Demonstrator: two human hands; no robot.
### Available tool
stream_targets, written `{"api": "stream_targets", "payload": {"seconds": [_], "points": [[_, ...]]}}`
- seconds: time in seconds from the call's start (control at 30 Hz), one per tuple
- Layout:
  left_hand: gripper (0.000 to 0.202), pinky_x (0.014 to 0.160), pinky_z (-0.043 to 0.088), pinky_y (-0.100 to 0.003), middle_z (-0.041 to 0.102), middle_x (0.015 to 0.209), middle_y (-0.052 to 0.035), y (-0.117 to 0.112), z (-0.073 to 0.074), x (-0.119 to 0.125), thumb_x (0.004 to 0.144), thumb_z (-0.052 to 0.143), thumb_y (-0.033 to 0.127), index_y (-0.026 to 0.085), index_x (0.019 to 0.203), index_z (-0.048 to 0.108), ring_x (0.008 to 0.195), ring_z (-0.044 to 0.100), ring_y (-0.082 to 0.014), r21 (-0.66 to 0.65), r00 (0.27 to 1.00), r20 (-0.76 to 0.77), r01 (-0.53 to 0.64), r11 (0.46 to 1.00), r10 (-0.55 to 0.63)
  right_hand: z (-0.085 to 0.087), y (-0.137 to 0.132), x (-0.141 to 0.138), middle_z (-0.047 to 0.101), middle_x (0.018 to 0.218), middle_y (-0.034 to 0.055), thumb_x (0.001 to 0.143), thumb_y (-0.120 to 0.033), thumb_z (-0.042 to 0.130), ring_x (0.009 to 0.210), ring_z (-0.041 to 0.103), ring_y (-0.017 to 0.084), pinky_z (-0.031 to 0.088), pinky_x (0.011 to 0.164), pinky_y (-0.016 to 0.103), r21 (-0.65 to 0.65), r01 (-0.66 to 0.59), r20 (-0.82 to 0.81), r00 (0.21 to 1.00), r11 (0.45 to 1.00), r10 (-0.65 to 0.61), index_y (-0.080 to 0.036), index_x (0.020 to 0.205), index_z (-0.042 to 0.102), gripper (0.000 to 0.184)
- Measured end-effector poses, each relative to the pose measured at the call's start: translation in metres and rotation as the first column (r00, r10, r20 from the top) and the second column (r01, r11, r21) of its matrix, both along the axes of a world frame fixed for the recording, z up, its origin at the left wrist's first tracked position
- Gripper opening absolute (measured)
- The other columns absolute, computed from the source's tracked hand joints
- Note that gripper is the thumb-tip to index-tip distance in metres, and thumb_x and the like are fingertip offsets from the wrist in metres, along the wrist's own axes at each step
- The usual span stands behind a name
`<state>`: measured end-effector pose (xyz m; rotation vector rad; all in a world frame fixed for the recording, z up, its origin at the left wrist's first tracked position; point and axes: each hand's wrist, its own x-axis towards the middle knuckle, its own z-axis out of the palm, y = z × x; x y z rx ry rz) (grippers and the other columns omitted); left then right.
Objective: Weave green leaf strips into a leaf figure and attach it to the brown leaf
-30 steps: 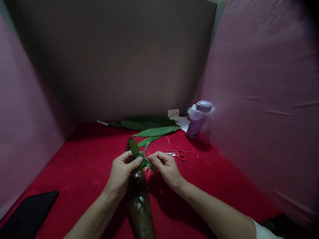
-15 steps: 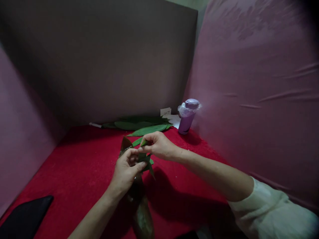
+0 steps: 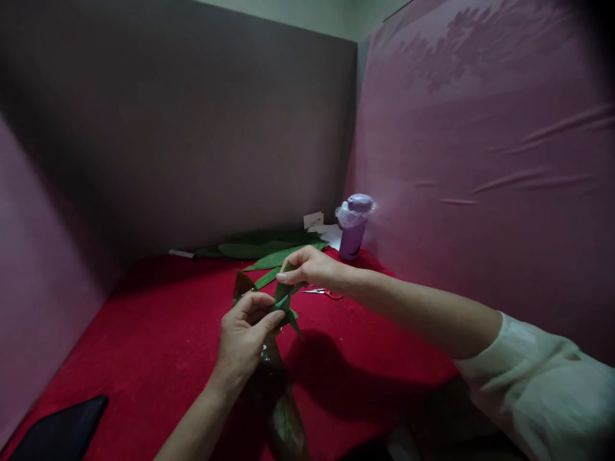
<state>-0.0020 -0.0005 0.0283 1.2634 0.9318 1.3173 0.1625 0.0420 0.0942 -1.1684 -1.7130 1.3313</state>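
Between my hands is a folded green leaf [image 3: 283,291], with pointed strips sticking out at its lower right. My left hand [image 3: 247,326] pinches its lower part between thumb and fingers. My right hand [image 3: 310,266] grips the upper end, a little higher and to the right. Below and behind my left hand runs a long, shiny, dark brown-green object [image 3: 288,419], whose pointed tip [image 3: 245,282] shows above the fingers; I cannot make out its kind. Red-handled scissors [image 3: 324,293] lie on the cloth just under my right wrist.
Several long green leaves [image 3: 269,256] lie at the back of the red cloth [image 3: 158,339]. Right of them stand a small white card [image 3: 313,221] and a purple bottle [image 3: 352,237] with clear plastic around its top. A dark flat object [image 3: 67,429] lies front left. Walls enclose three sides.
My right hand has shifted slightly right and up, drawing the leaf's upper end away from my left hand. The scissors have come into sight. The whole view has tilted a little.
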Motion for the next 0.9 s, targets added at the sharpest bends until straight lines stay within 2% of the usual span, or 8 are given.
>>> {"api": "stream_targets", "payload": {"seconds": [0.2,0.3,0.47,0.63,0.77,0.9], "points": [[0.016,0.051,0.046,-0.019,0.063,0.056,0.0034,-0.001,0.005,0.000,0.056,0.076,0.017,0.016,0.065,0.063,0.053,0.058,-0.0105,-0.034,0.998,-0.058,0.023,0.999,-0.025,0.008,-0.003,0.001,0.054,0.048,-0.0038,0.070,-0.020,0.064,0.044,0.047,0.006,0.034,0.046,0.020,0.082,-0.049,0.046,0.998,0.995,0.045,-0.013,0.059,0.061,0.014],[0.017,0.050,0.046,-0.020,0.063,0.054,0.0023,-0.002,0.006,0.002,0.054,0.077,0.018,0.015,0.064,0.064,0.051,0.058,-0.0116,-0.078,0.999,-0.040,0.022,0.997,-0.025,0.011,-0.003,0.001,0.055,0.049,-0.0031,0.069,-0.020,0.065,0.047,0.048,0.007,0.036,0.047,0.020,0.142,-0.057,0.092,0.995,0.988,0.044,-0.012,0.061,0.063,0.010],[0.018,0.049,0.045,-0.019,0.063,0.052,0.0029,-0.003,0.006,0.003,0.054,0.078,0.017,0.015,0.063,0.063,0.048,0.058,-0.0103,-0.110,0.999,-0.010,0.029,0.994,-0.031,0.016,-0.005,0.001,0.053,0.050,-0.0033,0.070,-0.023,0.064,0.046,0.041,0.005,0.032,0.044,0.019,0.253,-0.064,0.183,0.983,0.965,0.017,-0.012,0.065,0.065,0.012],[0.019,0.051,0.047,-0.019,0.062,0.057,0.0039,-0.003,0.004,0.001,0.057,0.076,0.017,0.016,0.067,0.060,0.052,0.058,-0.0100,-0.100,0.998,0.028,0.067,0.993,-0.064,0.018,-0.006,0.001,0.055,0.053,-0.0025,0.072,-0.024,0.063,0.050,0.046,0.007,0.033,0.046,0.019,0.334,-0.120,0.259,0.965,0.935,0.031,-0.013,0.068,0.066,0.011],[0.027,0.051,0.047,-0.017,0.057,0.062,0.0069,0.000,0.003,0.000,0.057,0.076,0.014,0.018,0.071,0.054,0.057,0.057,-0.0085,-0.035,0.996,0.072,0.058,0.998,-0.055,0.020,0.002,0.004,0.054,0.053,-0.0032,0.072,-0.022,0.064,0.052,0.049,0.007,0.035,0.048,0.019,0.326,-0.196,0.305,0.948,0.925,0.094,-0.014,0.067,0.067,0.010],[0.028,0.050,0.046,-0.016,0.056,0.062,0.0064,0.001,0.000,0.000,0.059,0.076,0.016,0.018,0.073,0.053,0.055,0.055,-0.0077,-0.057,0.988,0.089,0.131,0.990,-0.126,0.020,0.016,0.014,0.053,0.047,-0.0047,0.070,-0.023,0.066,0.045,0.048,0.006,0.035,0.045,0.018,0.216,-0.306,0.325,0.918,0.927,0.227,-0.015,0.071,0.069,0.009]]}}
